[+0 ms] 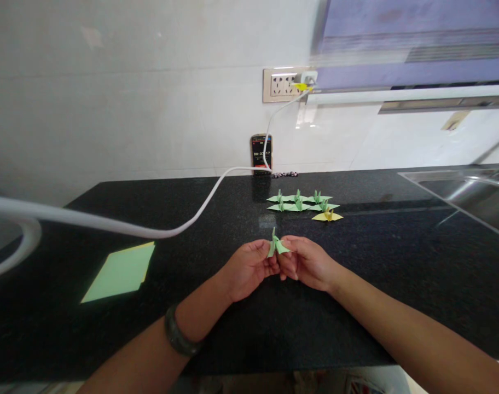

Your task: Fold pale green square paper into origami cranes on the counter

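Note:
A small green folded paper crane (276,245) is pinched between both hands above the black countertop (356,284). My left hand (249,268) grips its left side with closed fingers, a dark band on that wrist. My right hand (305,262) holds its right side, fingers curled. Behind them, several finished green paper cranes (299,202) and one yellow crane (327,216) lie in a cluster on the counter.
A stack of green and yellow paper squares (120,271) lies at the left. A white cable (159,232) runs across the counter to a wall socket (284,85). A phone (261,154) leans against the wall. A steel sink (471,191) is at the right.

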Available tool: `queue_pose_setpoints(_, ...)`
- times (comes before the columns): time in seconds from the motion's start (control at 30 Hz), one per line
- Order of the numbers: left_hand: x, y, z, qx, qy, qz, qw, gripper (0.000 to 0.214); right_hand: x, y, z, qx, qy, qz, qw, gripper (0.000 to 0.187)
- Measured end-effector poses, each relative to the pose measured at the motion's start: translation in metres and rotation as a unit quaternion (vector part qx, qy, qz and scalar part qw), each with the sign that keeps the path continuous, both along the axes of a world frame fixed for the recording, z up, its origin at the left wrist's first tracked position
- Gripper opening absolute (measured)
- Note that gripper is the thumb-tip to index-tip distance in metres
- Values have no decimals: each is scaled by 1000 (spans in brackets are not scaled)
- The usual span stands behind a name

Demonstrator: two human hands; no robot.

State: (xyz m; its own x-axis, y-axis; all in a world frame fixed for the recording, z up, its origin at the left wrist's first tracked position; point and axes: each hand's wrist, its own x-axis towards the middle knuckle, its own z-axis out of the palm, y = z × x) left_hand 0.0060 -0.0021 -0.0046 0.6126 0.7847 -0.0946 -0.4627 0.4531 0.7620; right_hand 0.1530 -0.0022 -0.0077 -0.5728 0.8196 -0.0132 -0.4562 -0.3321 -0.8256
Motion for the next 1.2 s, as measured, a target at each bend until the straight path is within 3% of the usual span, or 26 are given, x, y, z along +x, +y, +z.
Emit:
queue_pose_setpoints(0.67,-2,-1,2,36,-12,14,999,18,0,0,-3,-7,-8,-13,1000,16)
queue_pose_setpoints(1.2,-2,-2,-2,29,-20,19,999,13,0,0,-5,-34,49,33,998,11)
